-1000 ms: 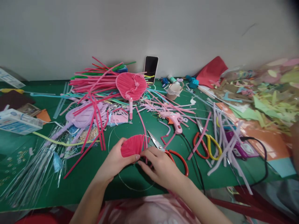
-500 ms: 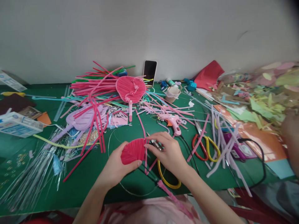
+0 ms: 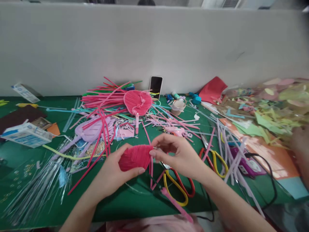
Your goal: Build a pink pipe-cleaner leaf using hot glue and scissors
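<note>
My left hand (image 3: 113, 174) grips a rounded, deep-pink panel of packed pipe cleaners (image 3: 135, 158), thumb across its near edge and fingers behind it. At the panel's right edge, thumb and fingertips of my right hand (image 3: 177, 156) are pinched together; any small bit between them is hidden. A pink pipe-cleaner strip (image 3: 151, 172) hangs beside that edge. Below the right hand lie scissors with yellow and red handles (image 3: 178, 196). A pink fuzzy stick (image 3: 176, 204) on a dark cord lies near the table edge.
Behind the hands lies a pink heart-shaped fan (image 3: 138, 101) on pipe cleaners. A pink glue gun (image 3: 177, 131) is partly hidden. Rightward are more scissors (image 3: 217, 161) and a purple device (image 3: 248, 162); silver strands (image 3: 36, 190) lie left. Another person's arm (image 3: 300, 151) shows far right.
The view has tipped upward, so the table sits lower. My right hand still pinches the panel's edge, with its fingers more curled; the scissors beneath show more of their red handle.
</note>
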Tool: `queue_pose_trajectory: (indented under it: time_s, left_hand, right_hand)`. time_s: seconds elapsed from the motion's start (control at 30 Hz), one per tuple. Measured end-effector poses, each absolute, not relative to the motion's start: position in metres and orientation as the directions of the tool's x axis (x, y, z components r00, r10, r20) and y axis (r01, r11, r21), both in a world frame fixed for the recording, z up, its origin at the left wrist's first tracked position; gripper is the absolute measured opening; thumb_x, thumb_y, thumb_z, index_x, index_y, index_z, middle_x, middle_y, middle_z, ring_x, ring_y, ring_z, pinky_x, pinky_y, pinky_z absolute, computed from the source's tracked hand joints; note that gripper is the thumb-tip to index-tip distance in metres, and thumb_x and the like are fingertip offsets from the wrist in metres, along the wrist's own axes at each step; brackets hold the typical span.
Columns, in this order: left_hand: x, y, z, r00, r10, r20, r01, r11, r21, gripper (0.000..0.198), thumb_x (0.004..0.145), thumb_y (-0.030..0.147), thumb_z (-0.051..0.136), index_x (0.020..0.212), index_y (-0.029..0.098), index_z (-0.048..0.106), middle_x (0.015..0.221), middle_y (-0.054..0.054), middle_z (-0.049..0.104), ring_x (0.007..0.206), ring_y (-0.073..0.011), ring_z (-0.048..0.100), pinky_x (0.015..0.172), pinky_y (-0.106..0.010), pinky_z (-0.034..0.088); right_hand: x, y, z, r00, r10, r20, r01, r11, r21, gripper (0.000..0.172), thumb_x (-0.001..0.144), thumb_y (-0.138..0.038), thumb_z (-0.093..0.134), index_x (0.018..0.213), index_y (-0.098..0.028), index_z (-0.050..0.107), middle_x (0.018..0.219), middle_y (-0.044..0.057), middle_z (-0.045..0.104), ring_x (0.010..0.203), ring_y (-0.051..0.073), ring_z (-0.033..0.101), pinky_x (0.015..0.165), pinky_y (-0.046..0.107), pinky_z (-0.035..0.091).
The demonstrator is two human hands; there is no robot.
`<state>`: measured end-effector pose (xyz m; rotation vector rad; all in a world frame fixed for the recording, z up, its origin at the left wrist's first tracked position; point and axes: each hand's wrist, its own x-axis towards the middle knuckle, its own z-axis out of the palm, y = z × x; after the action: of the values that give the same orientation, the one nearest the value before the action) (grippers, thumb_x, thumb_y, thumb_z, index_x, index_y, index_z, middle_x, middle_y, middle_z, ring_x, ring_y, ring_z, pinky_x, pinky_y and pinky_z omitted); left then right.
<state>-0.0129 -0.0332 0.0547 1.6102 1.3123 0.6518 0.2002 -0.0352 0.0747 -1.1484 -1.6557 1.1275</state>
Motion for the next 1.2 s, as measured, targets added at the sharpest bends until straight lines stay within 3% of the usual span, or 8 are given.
queue_pose_trajectory:
  time_s: [0.13, 0.27, 0.33, 0.4, 0.5, 0.73, 1.03, 1.2]
  left_hand:
    - [-0.016, -0.021, 0.083, 0.279, 0.956, 0.087, 0.387, -0.195, 0.901, 0.033, 0.066, 0.039, 0.083, 0.092, 0.025, 0.067, 0.084, 0.002, 0.07, 0.077, -0.0224, 0.068, 0.074, -0.03, 0.052]
    - [-0.015, -0.019, 0.082, 0.036, 0.975, 0.219, 0.233, -0.221, 0.947, 0.058, 0.062, 0.04, 0.087, 0.112, 0.025, 0.064, 0.132, -0.006, 0.062, 0.127, -0.0309, 0.053, 0.105, -0.037, 0.041]
    - [-0.016, -0.024, 0.075, 0.06, 0.998, 0.013, -0.036, -0.011, 0.999, 0.05, 0.076, 0.052, 0.073, 0.114, 0.022, 0.063, 0.135, -0.01, 0.062, 0.128, -0.0318, 0.053, 0.105, -0.04, 0.044]
    - [-0.018, -0.032, 0.066, 0.21, 0.94, -0.267, -0.289, 0.321, 0.902, 0.051, 0.084, 0.061, 0.058, 0.111, 0.018, 0.065, 0.123, -0.013, 0.07, 0.121, -0.0341, 0.06, 0.1, -0.044, 0.049]
    - [-0.022, -0.04, 0.052, 0.293, 0.84, -0.456, -0.455, 0.542, 0.707, 0.043, 0.091, 0.05, 0.054, 0.113, 0.015, 0.066, 0.111, -0.014, 0.076, 0.115, -0.0323, 0.065, 0.099, -0.042, 0.052]
    - [-0.024, -0.037, 0.024, 0.278, 0.789, -0.548, -0.562, 0.596, 0.573, 0.032, 0.094, 0.024, 0.045, 0.115, 0.008, 0.064, 0.109, -0.018, 0.076, 0.107, -0.0288, 0.07, 0.096, -0.041, 0.055]
    - [-0.026, -0.04, 0.013, 0.076, 0.805, -0.588, -0.434, 0.558, 0.707, 0.033, 0.097, 0.028, 0.038, 0.106, 0.01, 0.065, 0.093, -0.016, 0.079, 0.079, -0.0282, 0.077, 0.062, -0.033, 0.062]
    - [-0.039, -0.035, 0.008, 0.047, 0.839, -0.542, -0.22, 0.538, 0.814, 0.033, 0.096, 0.039, 0.046, 0.094, 0.012, 0.065, 0.075, -0.01, 0.078, 0.056, -0.0229, 0.075, 0.044, -0.026, 0.057]
  right_hand:
    - [0.19, -0.046, 0.121, -0.214, 0.875, 0.435, 0.364, 0.485, -0.795, 0.007, 0.085, -0.016, 0.065, 0.087, -0.023, 0.067, 0.071, -0.004, 0.068, 0.058, 0.008, 0.063, 0.051, 0.017, 0.051]
    - [0.177, -0.064, 0.124, -0.234, 0.68, 0.695, 0.628, 0.651, -0.426, 0.016, 0.088, -0.013, 0.06, 0.098, -0.024, 0.067, 0.081, 0.0, 0.072, 0.061, 0.01, 0.065, 0.054, 0.02, 0.052]
    - [0.17, -0.071, 0.109, -0.326, 0.623, 0.711, 0.679, 0.678, -0.283, 0.021, 0.091, -0.013, 0.055, 0.107, -0.022, 0.066, 0.091, 0.005, 0.073, 0.069, 0.014, 0.068, 0.059, 0.022, 0.054]
    - [0.162, -0.077, 0.087, -0.429, 0.574, 0.698, 0.651, 0.732, -0.201, 0.025, 0.095, -0.014, 0.048, 0.111, -0.016, 0.066, 0.094, 0.01, 0.074, 0.073, 0.017, 0.069, 0.062, 0.025, 0.055]
    - [0.151, -0.085, 0.049, -0.478, 0.551, 0.684, 0.597, 0.775, -0.207, 0.027, 0.097, -0.011, 0.042, 0.11, -0.011, 0.066, 0.095, 0.013, 0.074, 0.077, 0.019, 0.07, 0.062, 0.026, 0.056]
    - [0.142, -0.105, -0.002, -0.211, 0.731, 0.648, 0.537, 0.641, -0.548, 0.03, 0.087, -0.013, 0.067, 0.116, -0.017, 0.059, 0.097, 0.009, 0.07, 0.093, 0.018, 0.068, 0.08, 0.029, 0.059]
    - [0.145, -0.105, 0.001, -0.178, 0.833, 0.523, 0.503, 0.534, -0.68, 0.032, 0.086, -0.015, 0.067, 0.116, -0.017, 0.058, 0.098, 0.009, 0.067, 0.09, 0.019, 0.064, 0.076, 0.032, 0.056]
    - [0.167, -0.099, 0.02, -0.077, 0.796, 0.6, 0.618, 0.51, -0.598, 0.022, 0.087, -0.007, 0.062, 0.106, -0.017, 0.063, 0.091, 0.007, 0.068, 0.085, 0.018, 0.062, 0.075, 0.031, 0.052]
